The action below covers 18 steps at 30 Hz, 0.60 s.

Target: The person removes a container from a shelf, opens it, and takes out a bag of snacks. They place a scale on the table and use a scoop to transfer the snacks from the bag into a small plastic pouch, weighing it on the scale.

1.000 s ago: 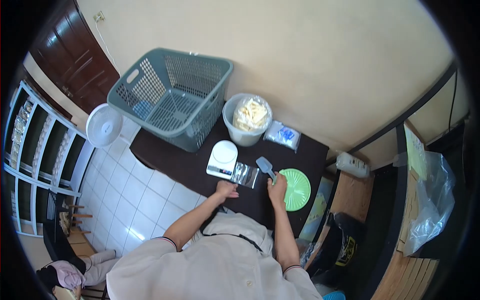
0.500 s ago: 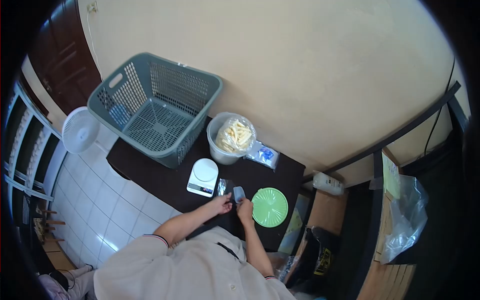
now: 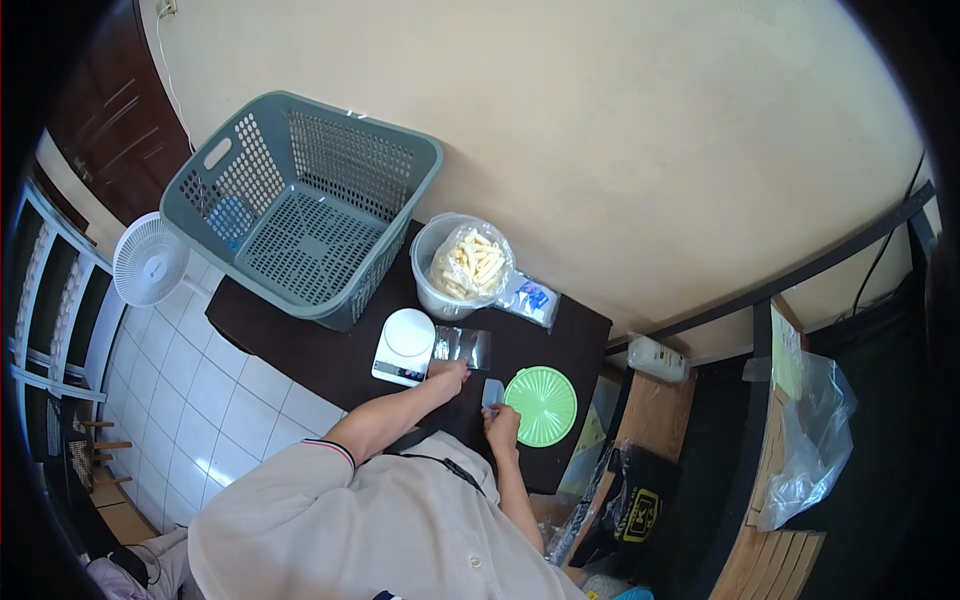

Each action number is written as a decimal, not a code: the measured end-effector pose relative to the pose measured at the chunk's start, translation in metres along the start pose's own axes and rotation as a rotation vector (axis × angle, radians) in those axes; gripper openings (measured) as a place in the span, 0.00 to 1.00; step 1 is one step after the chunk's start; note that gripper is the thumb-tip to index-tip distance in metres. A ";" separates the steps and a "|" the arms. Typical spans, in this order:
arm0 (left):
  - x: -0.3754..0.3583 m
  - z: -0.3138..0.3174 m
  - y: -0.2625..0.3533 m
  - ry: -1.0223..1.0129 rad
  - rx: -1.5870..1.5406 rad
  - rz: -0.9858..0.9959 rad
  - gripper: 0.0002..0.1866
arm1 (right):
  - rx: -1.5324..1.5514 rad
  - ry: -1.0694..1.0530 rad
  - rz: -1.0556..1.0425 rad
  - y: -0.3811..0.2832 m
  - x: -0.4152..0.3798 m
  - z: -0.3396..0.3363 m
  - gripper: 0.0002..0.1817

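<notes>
**The left hand (image 3: 449, 374) is at a clear bag (image 3: 463, 345), and the right hand (image 3: 503, 428) has a scoop (image 3: 492, 392)**

On the far left, a white fan (image 3: 150, 262) stands near a dark table (image 3: 575, 345). Next comes a big gray-green basket (image 3: 310, 250) with lots of little holes, sitting on the table. A white scale (image 3: 405, 338) is in front of the basket.

The left hand is just right of the scale, at the near edge of the clear bag. Its fingers are bunched close, but I can't tell if they pinch the bag. The bag lies flat on the table, just beside the scale.

Behind the bag is a round tub (image 3: 440, 300). In its top sits a see-through bag full of pale sticks (image 3: 474, 262).

The right hand is curled around the handle of the scoop. The scoop's bluish end points away from the person.

Behind that, a blue and white packet (image 3: 530, 298) lies beside the tub. A round green lid (image 3: 540, 405) is just right of the right hand. On a shelf farther right lies a white packet (image 3: 658, 360).
</notes>
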<state>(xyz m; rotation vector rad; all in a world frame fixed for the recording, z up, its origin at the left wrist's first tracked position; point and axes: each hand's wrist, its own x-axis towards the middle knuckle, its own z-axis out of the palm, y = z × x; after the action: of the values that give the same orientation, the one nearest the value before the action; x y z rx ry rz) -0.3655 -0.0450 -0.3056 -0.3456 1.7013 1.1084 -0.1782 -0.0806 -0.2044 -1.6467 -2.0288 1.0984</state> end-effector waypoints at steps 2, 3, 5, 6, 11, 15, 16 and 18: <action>-0.096 -0.010 0.040 0.058 0.753 0.712 0.21 | -0.145 0.083 -0.055 -0.021 -0.009 -0.015 0.12; -0.104 -0.016 0.047 0.105 1.042 1.138 0.21 | -0.144 0.122 -0.101 -0.020 -0.008 -0.015 0.13; -0.099 -0.024 0.044 0.145 1.333 1.569 0.21 | -0.129 0.164 -0.118 -0.021 -0.002 -0.013 0.15; -0.092 -0.024 0.039 0.191 1.549 1.564 0.21 | -0.113 0.209 -0.140 -0.021 -0.001 -0.013 0.16; -0.067 -0.017 0.051 0.058 1.894 1.670 0.14 | -0.185 0.194 -0.128 -0.031 -0.002 -0.015 0.19; -0.079 -0.014 0.069 -0.120 1.630 1.363 0.09 | -0.244 0.313 -0.172 -0.040 -0.008 -0.020 0.20; -0.082 -0.014 0.069 -0.020 1.440 1.319 0.09 | -0.237 0.318 -0.166 -0.042 -0.009 -0.023 0.20; -0.097 -0.022 0.071 -0.065 1.154 1.357 0.07 | -0.002 0.269 -0.288 -0.048 -0.006 -0.034 0.22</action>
<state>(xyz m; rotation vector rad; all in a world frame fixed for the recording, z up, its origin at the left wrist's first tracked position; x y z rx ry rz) -0.3857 -0.0514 -0.1845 1.7336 2.1569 0.6993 -0.1877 -0.0760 -0.1466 -1.3631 -2.0074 0.7329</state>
